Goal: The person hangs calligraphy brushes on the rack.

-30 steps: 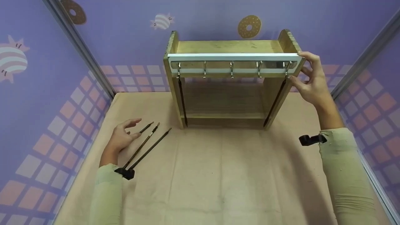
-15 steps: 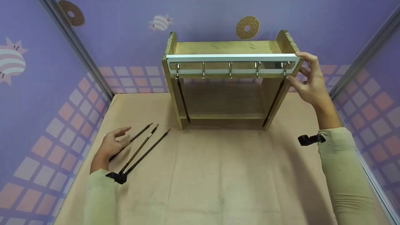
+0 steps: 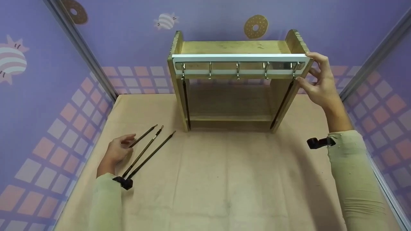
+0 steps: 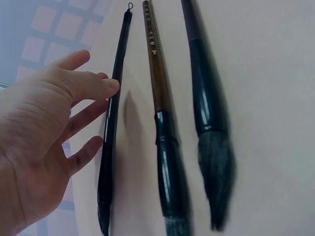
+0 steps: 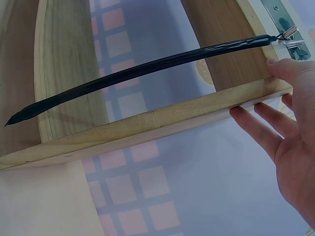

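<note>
On the table lie three calligraphy brushes, bristles toward me. My left hand (image 3: 118, 149) pinches the leftmost brush (image 4: 109, 132) along its dark handle, thumb on one side and fingertips on the other. Beside it are a brown-handled brush (image 4: 156, 81) and a thick dark brush (image 4: 209, 93). My right hand (image 3: 321, 83) grips the upper right side panel of a small wooden shelf (image 3: 231, 48). A white hook rail (image 3: 224, 59) runs across the shelf's front. From its rightmost hook hangs a dark brush (image 5: 147, 66); another hanging brush (image 3: 186, 106) is on the leftmost hook.
Several metal hooks (image 3: 238, 69) line the rail; the middle ones carry nothing. The shelf stands upright on a beige cloth-covered table (image 3: 221, 179), near the purple patterned back wall (image 3: 208, 19). Walls also rise at left and right.
My left hand first drew back toward me along the leftmost brush, then its fingers closed in on the handle. The left hanging brush sways slightly. My right hand stays on the shelf.
</note>
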The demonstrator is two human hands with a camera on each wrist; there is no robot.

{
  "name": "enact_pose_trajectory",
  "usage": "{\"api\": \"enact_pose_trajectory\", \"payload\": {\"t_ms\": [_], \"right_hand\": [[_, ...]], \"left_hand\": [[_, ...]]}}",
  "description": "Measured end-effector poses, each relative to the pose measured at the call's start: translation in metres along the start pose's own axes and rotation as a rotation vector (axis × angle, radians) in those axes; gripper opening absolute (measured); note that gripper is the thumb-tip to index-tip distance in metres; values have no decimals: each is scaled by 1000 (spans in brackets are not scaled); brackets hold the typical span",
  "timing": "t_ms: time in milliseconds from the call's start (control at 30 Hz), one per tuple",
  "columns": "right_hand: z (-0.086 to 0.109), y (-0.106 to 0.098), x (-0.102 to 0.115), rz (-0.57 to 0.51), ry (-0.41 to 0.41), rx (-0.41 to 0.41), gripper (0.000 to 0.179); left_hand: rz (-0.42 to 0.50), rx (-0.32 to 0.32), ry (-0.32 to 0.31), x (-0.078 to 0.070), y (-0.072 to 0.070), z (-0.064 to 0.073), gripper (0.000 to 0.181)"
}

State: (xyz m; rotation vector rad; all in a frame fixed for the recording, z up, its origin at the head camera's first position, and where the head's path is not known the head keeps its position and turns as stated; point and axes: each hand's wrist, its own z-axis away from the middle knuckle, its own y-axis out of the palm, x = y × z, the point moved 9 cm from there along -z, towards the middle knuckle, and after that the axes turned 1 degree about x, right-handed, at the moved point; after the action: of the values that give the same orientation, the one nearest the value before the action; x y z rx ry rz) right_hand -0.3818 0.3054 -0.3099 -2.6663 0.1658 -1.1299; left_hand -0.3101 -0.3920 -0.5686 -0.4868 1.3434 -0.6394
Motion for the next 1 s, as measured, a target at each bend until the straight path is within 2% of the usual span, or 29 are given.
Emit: {"api": "enact_pose_trajectory", "payload": {"t_ms": [167,400,533,833,1000], "right_hand": [[0,-1,-1,-18,15,-1,67],[0,-2,-6,1,81,-6,68],[1,-2,-6,-30,96,-14,68],[0,-1,-2,-29,46,-5,67],[0,0,-2,-26,66,-4,68]], "left_hand": [[-51,-20,15,-1,1,-3,59],[-76,17,0,-2,4,-4,58],[-99,21,-14,0,5,-5,54],[-124,-2,9,-2,4,-6,50],[-119,-9,10,0,3,-5,50]]}}
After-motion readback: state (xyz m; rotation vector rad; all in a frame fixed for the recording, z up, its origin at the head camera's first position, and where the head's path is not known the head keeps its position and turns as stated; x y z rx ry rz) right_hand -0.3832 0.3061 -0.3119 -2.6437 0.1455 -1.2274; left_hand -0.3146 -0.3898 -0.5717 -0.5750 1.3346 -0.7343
